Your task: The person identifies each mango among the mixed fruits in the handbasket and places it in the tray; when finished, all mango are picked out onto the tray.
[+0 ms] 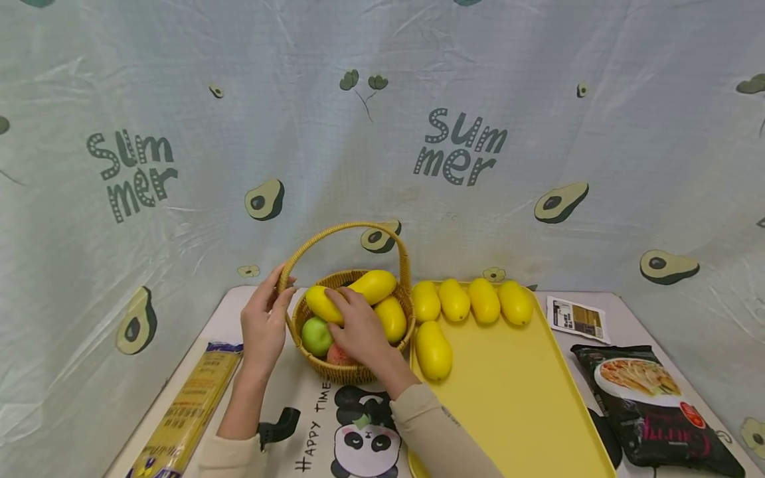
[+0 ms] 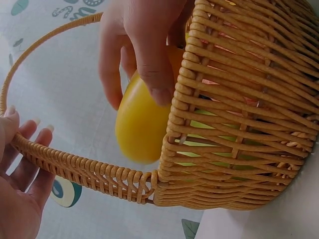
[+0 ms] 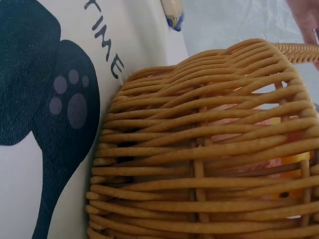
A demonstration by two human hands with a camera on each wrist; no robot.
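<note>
While the left hand [image 1: 265, 326] holds the handle [image 1: 343, 227] of the basket [image 1: 340, 374], the right hand [image 1: 360, 330] grips a yellow fruit [image 1: 321, 305] inside it. The basket sits near the far edge of the table [image 1: 291, 388]. Two more yellow fruits [image 1: 376, 285], a green apple [image 1: 316, 336] and a pink fruit [image 1: 338, 356] are in it too. Just beside it is a tray [image 1: 508, 398], with five fruits [image 1: 433, 350] at its far and left edges. A long pack [image 1: 190, 406] lies by the table's left edge, a black bag [image 1: 663, 428] by the right.
</note>
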